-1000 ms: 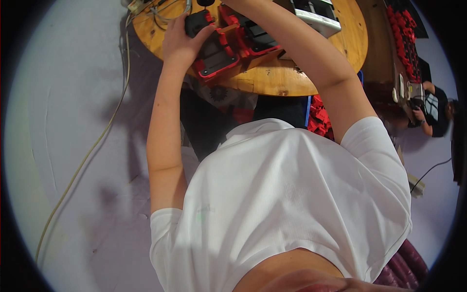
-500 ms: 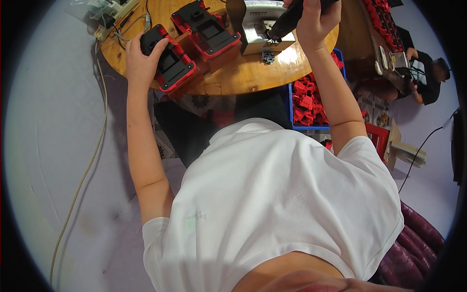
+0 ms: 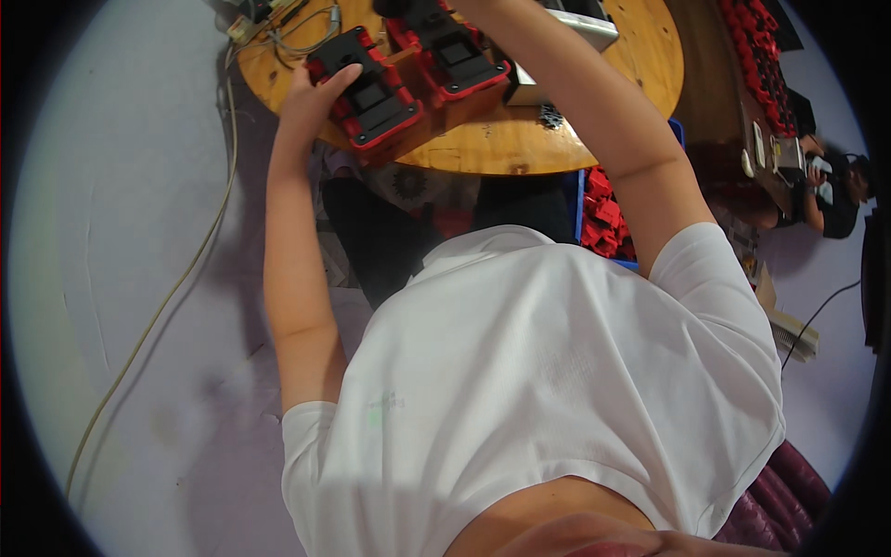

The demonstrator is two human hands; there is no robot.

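My left hand (image 3: 311,97) grips the left edge of a black and red plastic housing (image 3: 376,102), its thumb over the black top and its fingers mostly hidden on the far side. That housing sits in a reddish-brown block at the near left of the round wooden table (image 3: 548,153). A second, similar black and red housing (image 3: 455,54) stands just to its right. My right forearm (image 3: 594,88) reaches across to the top edge, above the second housing. Most of my right hand is cut off there, so its fingers are hidden. A dark rounded thing (image 3: 390,7) shows beside the second housing's top.
Behind my right forearm stands a metallic box (image 3: 585,28), with a small heap of screws (image 3: 550,117) by it. A blue crate (image 3: 580,209) of red parts is below the table's right edge. Cables (image 3: 311,42) lie at the far left. Another person (image 3: 840,200) sits at far right.
My right hand has swung left and away from the metallic box with its black tool, toward the second housing. My left hand stays on the first housing. The whole view has shifted slightly.
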